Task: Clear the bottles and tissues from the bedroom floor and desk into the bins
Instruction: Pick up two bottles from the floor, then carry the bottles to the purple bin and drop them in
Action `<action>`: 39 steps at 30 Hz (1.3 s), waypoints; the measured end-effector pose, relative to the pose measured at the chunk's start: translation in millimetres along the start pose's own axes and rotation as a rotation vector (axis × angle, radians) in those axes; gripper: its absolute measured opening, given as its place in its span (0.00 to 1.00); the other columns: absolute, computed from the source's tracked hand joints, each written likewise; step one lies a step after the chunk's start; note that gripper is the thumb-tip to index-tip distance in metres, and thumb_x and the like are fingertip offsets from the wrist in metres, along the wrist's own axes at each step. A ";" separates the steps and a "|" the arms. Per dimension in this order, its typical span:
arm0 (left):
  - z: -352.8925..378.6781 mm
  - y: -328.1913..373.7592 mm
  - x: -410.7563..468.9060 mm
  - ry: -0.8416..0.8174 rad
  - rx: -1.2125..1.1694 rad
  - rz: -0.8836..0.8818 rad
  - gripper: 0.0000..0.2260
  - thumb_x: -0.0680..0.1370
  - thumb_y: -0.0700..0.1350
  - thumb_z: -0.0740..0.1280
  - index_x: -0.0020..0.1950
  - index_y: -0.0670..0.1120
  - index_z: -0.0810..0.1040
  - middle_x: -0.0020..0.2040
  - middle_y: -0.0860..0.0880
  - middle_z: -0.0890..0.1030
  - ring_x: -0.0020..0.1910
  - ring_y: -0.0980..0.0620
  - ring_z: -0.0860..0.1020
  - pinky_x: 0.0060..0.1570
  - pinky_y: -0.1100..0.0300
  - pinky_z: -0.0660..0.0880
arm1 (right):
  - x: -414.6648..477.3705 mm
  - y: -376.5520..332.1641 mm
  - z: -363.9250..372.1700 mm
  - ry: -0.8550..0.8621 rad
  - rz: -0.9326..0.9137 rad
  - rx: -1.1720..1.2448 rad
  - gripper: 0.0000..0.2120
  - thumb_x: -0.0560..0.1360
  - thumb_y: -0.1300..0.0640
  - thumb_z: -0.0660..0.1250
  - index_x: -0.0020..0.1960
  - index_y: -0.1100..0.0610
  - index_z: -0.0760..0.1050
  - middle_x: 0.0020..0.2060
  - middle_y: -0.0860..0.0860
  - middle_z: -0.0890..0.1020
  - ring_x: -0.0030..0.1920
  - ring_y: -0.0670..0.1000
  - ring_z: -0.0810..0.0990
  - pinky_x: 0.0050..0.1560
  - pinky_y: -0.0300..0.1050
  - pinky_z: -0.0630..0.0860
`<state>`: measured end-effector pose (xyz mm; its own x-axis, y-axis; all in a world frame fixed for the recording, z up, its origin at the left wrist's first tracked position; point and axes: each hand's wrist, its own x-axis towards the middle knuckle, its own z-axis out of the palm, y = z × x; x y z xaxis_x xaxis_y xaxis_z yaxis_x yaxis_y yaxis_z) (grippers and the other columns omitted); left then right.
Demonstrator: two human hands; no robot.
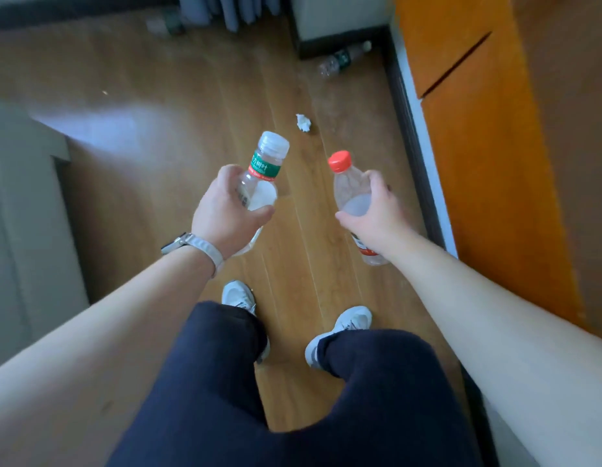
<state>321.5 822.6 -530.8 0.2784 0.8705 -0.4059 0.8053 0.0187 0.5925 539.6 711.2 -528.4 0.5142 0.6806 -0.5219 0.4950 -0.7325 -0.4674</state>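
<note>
Two clear plastic bottles are up off the floor, one in each hand. The green-label bottle [264, 166] with a pale cap sits in the left hand [222, 214], whose fingers and thumb are wrapped round its lower body. The red-capped bottle [346, 187] is gripped round its middle by the right hand [373, 210], cap pointing forward. Both look nearly empty. Just ahead on the wooden floor [191, 112] lies a crumpled tissue [303, 123]. Further on, a dark-label bottle [343, 59] lies on its side near the skirting beside the orange cabinet [478, 129]. At the far upper left there is another bottle [173, 23], blurred, with a pale scrap [154, 26] beside it that may be a tissue. No bin is in view, and no desk top can be made out. By my reading the task is at an early to middle stage: two bottles are collected but not binned, at least two bottles and one tissue are yet to be lifted, and with both hands full the held bottles likely need dropping off first.
</note>
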 end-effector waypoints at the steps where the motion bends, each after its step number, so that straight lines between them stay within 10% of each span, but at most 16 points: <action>1: -22.8 9.5 -8.2 0.012 -0.011 -0.001 0.27 0.69 0.53 0.73 0.65 0.52 0.67 0.51 0.54 0.74 0.46 0.51 0.75 0.43 0.58 0.67 | -12.9 -20.3 -15.8 0.001 -0.025 -0.013 0.35 0.70 0.46 0.73 0.69 0.45 0.57 0.62 0.51 0.72 0.57 0.54 0.74 0.54 0.52 0.75; 15: -282.7 62.1 -72.0 0.226 -0.157 0.098 0.25 0.70 0.52 0.72 0.63 0.51 0.67 0.55 0.55 0.69 0.48 0.52 0.72 0.46 0.59 0.68 | -121.9 -259.5 -121.9 0.146 -0.363 -0.135 0.33 0.66 0.41 0.72 0.65 0.42 0.59 0.59 0.46 0.71 0.57 0.50 0.73 0.53 0.56 0.77; 39: -375.2 57.5 -100.6 0.636 -0.226 -0.302 0.29 0.70 0.55 0.75 0.65 0.50 0.68 0.55 0.51 0.74 0.51 0.51 0.75 0.48 0.59 0.71 | -53.2 -439.6 -105.3 -0.249 -0.788 -0.229 0.34 0.67 0.44 0.71 0.68 0.47 0.61 0.60 0.50 0.70 0.58 0.54 0.72 0.58 0.53 0.72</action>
<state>143.5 920.6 -194.9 -0.3510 0.9268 -0.1333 0.6521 0.3441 0.6756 368.3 998.9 -220.1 -0.1947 0.9458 -0.2599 0.7863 -0.0079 -0.6177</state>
